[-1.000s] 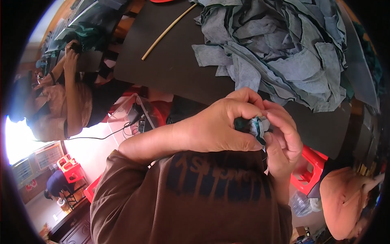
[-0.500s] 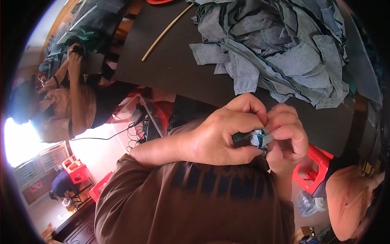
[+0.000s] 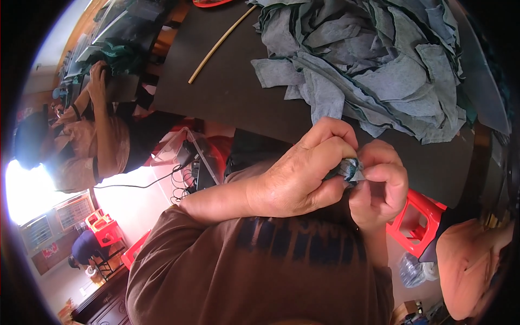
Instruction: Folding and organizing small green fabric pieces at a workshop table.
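Close to my chest, at the table's near edge, my left hand [image 3: 303, 173] pinches a small bunched piece of grey and dark green cloth [image 3: 352, 170]. My right hand [image 3: 382, 181] grips the other side of it with bent fingers and thumb. Most of the piece is hidden inside the fingers. Beyond my hands lies a large loose heap of grey cloth strips [image 3: 379, 70] with dark green edges or undersides. Some strips hang toward me, just above my left hand.
The dark table [image 3: 216, 97] carries a thin wooden stick [image 3: 222, 44] and a red object's rim [image 3: 212, 2] at the far edge. A co-worker [image 3: 92, 135] handles dark green cloth at the left. A red stool [image 3: 416, 222] and another person [image 3: 468, 271] are at right.
My left hand has closed more tightly around the bunched cloth and shifted slightly right. My right fingers have drawn in a little. The heap and stick have stayed in place.
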{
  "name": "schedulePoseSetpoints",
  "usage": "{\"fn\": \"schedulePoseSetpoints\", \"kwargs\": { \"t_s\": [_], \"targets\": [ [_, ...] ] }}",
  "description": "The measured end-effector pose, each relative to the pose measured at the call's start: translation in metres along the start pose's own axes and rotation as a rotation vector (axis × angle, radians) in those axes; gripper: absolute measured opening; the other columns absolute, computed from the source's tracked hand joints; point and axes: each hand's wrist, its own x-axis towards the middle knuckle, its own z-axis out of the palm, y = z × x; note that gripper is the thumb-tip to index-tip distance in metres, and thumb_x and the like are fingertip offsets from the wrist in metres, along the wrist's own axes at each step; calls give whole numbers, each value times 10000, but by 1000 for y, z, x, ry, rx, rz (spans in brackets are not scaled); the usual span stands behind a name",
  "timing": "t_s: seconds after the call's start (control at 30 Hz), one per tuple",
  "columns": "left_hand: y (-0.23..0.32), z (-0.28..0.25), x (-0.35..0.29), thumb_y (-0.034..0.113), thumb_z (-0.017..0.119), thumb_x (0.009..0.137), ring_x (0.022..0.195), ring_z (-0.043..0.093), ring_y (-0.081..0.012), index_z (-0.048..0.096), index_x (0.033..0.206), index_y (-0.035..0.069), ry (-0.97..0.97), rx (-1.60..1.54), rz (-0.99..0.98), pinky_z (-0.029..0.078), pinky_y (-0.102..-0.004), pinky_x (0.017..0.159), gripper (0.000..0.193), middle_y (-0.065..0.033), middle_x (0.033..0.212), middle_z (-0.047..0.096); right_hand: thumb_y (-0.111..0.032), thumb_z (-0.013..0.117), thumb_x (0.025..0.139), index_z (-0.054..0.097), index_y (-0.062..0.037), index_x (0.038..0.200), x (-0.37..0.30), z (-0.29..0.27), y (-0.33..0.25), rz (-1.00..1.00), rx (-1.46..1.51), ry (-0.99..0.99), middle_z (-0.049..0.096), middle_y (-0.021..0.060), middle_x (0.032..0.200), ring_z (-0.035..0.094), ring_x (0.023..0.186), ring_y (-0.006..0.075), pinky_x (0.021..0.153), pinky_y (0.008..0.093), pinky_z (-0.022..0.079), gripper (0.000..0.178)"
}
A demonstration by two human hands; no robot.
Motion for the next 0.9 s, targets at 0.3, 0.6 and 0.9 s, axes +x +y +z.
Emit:
{"fn": "schedulePoseSetpoints", "kwargs": {
  "t_s": [0.3,0.6,0.9],
  "targets": [
    [-4,-3,-2,-34,545,678,848,566,-241,535,925,17,118,19,-133,347,-447,998,252,-75,858,576,-41,610,692,482,-67,887,2,8,4,-66,-119,-61,537,90,768,511,625,232,610,358,428,235],
    [-8,6,-1,-58,583,616,685,577,-267,531,895,5,241,269,27,474,-382,784,291,-105,811,580,-27,606,702,476,-44,905,-7,10,6,6,-26,-38,531,125,825,508,687,232,654,359,426,241],
    [-3,2,0,-38,593,682,722,539,-274,492,951,37,148,50,-100,440,-322,638,297,-105,823,515,-7,675,717,539,48,1013,-6,2,2,288,296,-7,535,181,1015,538,898,225,773,296,443,330]
  ]
}}
